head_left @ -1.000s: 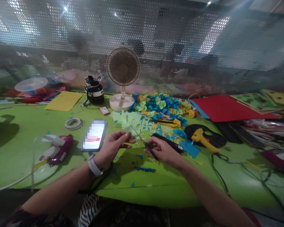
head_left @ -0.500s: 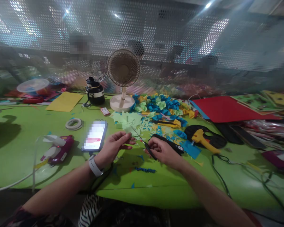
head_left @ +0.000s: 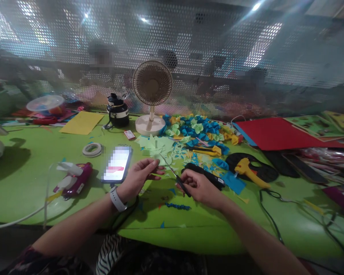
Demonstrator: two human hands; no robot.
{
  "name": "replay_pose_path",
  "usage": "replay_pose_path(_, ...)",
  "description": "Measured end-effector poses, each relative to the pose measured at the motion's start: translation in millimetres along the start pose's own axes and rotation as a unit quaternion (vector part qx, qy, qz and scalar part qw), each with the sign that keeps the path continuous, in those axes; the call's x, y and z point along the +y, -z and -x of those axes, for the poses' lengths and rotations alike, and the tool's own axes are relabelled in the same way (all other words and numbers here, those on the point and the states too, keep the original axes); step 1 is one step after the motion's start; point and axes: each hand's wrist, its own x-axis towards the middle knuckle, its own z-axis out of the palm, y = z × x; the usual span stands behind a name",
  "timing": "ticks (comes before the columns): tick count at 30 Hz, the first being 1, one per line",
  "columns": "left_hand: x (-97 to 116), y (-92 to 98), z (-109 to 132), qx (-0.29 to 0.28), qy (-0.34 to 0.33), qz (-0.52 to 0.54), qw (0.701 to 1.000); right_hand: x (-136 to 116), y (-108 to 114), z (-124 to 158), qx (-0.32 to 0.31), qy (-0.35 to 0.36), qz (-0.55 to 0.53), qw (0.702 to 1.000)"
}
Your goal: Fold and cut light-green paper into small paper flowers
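Note:
Between the thumb and fingers of my left hand [head_left: 143, 172] is a small piece of light green paper [head_left: 161, 159], hard to separate from the scraps behind it. My right hand [head_left: 197, 185] is wrapped round the black handles of scissors [head_left: 184, 186]. Their blades point up and left, close to the paper and to my left fingertips. Past my hands lies a pile of light green paper pieces [head_left: 156, 144], and beyond it are folded blue, green and yellow paper flowers [head_left: 202, 128]. A twisted blue strip [head_left: 177, 206] rests on the table nearer to me.
A lit phone [head_left: 117, 164] lies left of my left wrist, near a purple power strip [head_left: 77, 181] and a tape roll [head_left: 92, 149]. Behind stand a fan [head_left: 152, 84] and a dark bottle [head_left: 119, 112]. A yellow glue gun [head_left: 250, 172] and red sheets [head_left: 275, 133] are at right.
The whole view has shifted slightly, so the table things appear a little farther right. Both hands keep almost the same pose, with the scissors still by the green paper.

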Motion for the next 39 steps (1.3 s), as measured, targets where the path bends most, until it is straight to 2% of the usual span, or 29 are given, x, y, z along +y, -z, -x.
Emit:
replay_pose_path(7,-1.8,-1.3,0.9,-0.012,0.006,-0.014,1.0,2.9,0.9,-2.0,0.001,0.014,0.001,1.0)
replay_pose_path(15,-2.4,1.0,-3.0,0.03,-0.016,0.001,0.999,2.6,0.3,-0.1,-0.003,0.0,-0.001,1.0)
replay_pose_path(22,-1.5,0.4,-1.2,-0.007,0.0,-0.033,0.999,1.8,-0.3,-3.0,-0.003,-0.007,-0.01,1.0)
replay_pose_path(39,-3.8,1.0,-5.3,0.017,-0.003,0.002,1.0,6.5,0.7,-0.5,-0.016,0.016,-0.006,1.0)
